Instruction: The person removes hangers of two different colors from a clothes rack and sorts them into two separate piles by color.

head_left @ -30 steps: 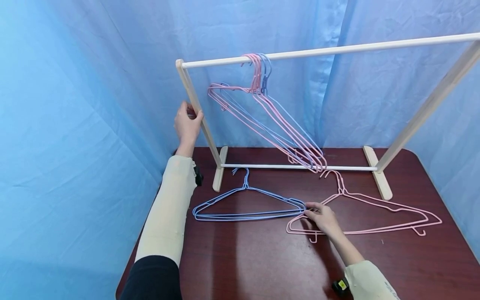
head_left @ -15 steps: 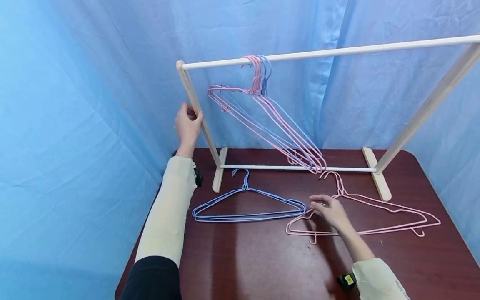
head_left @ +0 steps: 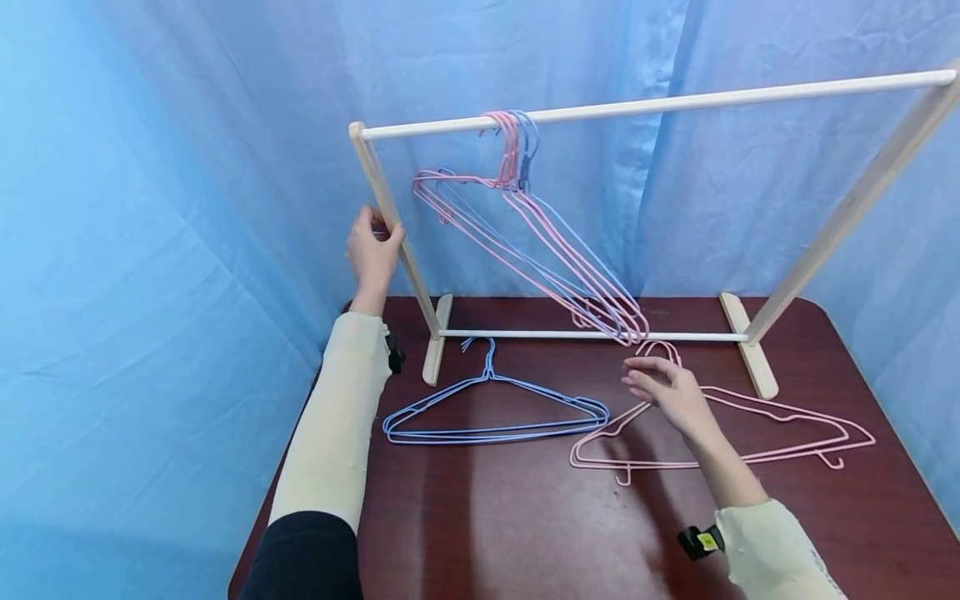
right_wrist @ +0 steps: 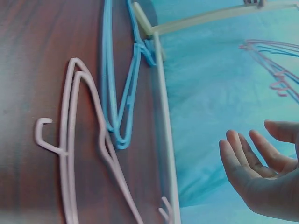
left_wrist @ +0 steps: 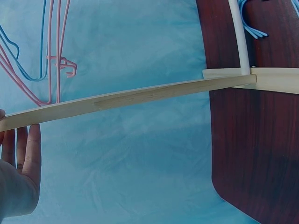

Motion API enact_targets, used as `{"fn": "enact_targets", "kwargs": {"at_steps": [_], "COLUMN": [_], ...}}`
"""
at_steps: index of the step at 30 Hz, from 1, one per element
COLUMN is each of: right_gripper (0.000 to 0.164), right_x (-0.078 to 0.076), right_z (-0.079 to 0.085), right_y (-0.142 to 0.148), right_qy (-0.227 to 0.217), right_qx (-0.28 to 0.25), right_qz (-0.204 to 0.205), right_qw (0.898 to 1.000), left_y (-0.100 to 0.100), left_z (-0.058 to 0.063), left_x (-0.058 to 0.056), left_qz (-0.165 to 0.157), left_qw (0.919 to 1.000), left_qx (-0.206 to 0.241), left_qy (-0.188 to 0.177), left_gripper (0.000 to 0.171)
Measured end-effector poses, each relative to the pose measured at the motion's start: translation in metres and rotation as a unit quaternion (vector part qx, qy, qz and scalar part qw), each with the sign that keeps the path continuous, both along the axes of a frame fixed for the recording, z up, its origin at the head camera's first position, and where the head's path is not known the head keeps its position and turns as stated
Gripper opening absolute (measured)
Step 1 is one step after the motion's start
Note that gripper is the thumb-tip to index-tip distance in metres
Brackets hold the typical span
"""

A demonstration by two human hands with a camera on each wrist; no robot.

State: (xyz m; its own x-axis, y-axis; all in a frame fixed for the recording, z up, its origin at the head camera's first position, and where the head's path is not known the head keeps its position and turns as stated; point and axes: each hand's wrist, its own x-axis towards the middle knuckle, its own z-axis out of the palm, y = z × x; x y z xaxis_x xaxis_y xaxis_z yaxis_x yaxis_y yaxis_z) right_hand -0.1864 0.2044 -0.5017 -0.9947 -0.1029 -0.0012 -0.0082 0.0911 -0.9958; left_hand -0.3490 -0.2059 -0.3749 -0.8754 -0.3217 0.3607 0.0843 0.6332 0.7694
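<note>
My left hand [head_left: 373,252] grips the left wooden upright [left_wrist: 126,97] of a garment rack, thumb on one side and fingers on the other. Over the pink hangers [head_left: 787,408] on the table, my right hand [head_left: 675,398] is raised with relaxed, slightly bent fingers and holds nothing. To its left lie blue hangers [head_left: 495,433], stacked flat, their hooks toward the rack. The right wrist view shows the right hand [right_wrist: 261,172] palm up-turned and free of any object. Several pink and blue hangers [head_left: 570,250] hang from the white top rail [head_left: 735,96], near its left end.
The rack stands along the far side of the dark red table [head_left: 540,533] on wooden feet [head_left: 752,358], joined by a white lower bar [head_left: 517,333]. Blue curtains [head_left: 187,250] hang behind and at the sides. The hanging hangers reach down to the lower bar.
My right hand has left the right corner of the blue hangers and risen up and to the right, over the pink hangers. My left hand keeps its grip on the upright.
</note>
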Motion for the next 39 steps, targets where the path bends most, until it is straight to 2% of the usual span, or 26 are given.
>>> {"fn": "enact_targets", "kwargs": {"at_steps": [4, 10, 13, 19, 24, 29, 33, 36, 39], "right_gripper": [0.040, 0.020, 0.015, 0.017, 0.023, 0.021, 0.019, 0.016, 0.012], "right_x": [-0.005, -0.012, -0.014, -0.018, -0.021, -0.021, -0.020, -0.018, -0.017], "right_z": [0.012, 0.027, 0.032, 0.040, 0.045, 0.049, 0.053, 0.056, 0.058], "right_y": [-0.001, -0.001, -0.001, -0.002, -0.005, -0.009, -0.011, -0.012, -0.014], "right_qy": [0.019, 0.031, 0.043, 0.039, 0.027, 0.044, 0.070, 0.087, 0.102], "right_qx": [-0.019, -0.065, -0.097, -0.159, -0.195, -0.182, -0.132, -0.110, -0.128], "right_qz": [0.000, -0.003, -0.007, -0.015, -0.003, 0.013, 0.021, 0.017, -0.008], "right_qw": [1.000, 0.997, 0.994, 0.986, 0.980, 0.982, 0.989, 0.990, 0.986], "left_y": [-0.001, -0.002, -0.002, -0.001, 0.000, -0.001, -0.002, -0.002, -0.002], "left_z": [0.000, -0.001, -0.002, -0.003, -0.003, -0.003, -0.003, -0.002, -0.002], "left_x": [-0.001, -0.002, -0.002, -0.004, -0.004, -0.003, -0.002, -0.002, -0.002], "left_qz": [0.000, -0.004, -0.003, 0.001, 0.001, 0.002, 0.005, 0.008, 0.008], "left_qw": [1.0000, 1.0000, 1.0000, 0.9999, 0.9999, 0.9999, 0.9999, 0.9999, 0.9999], "left_qx": [-0.001, -0.005, -0.006, -0.014, -0.015, -0.011, -0.010, -0.012, -0.011], "left_qy": [0.002, 0.004, 0.004, -0.003, -0.003, -0.002, -0.002, -0.003, -0.003], "left_gripper": [0.020, 0.020, 0.021, 0.022, 0.022, 0.022, 0.022, 0.023, 0.022]}}
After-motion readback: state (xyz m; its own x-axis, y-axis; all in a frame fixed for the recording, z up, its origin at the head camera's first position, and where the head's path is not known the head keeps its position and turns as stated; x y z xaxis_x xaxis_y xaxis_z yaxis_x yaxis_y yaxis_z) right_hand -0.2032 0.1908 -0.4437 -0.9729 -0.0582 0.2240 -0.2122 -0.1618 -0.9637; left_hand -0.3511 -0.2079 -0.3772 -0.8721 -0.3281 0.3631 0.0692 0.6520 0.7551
